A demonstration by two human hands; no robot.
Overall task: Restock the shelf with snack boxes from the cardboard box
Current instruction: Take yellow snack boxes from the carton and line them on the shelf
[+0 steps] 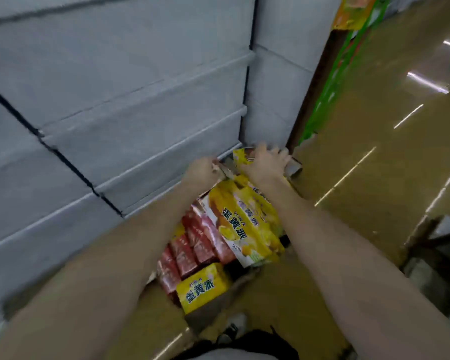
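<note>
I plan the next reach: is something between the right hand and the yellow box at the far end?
Nothing visible: the right hand already lies on the far yellow box, its fingers curled over the top edge.

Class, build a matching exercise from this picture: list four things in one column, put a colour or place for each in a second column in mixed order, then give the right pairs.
Things:
1. large snack bag
2. row of snack boxes
3. shelf
4. right hand

Descriptions:
A. grey, with bare ledges
B. red, side by side in the cardboard box
C. resting on a yellow pack at the far end of the box
D. yellow with blue lettering, lying on top of the others

Pairs: 1-D, 2-B, 3-A, 4-C
</note>
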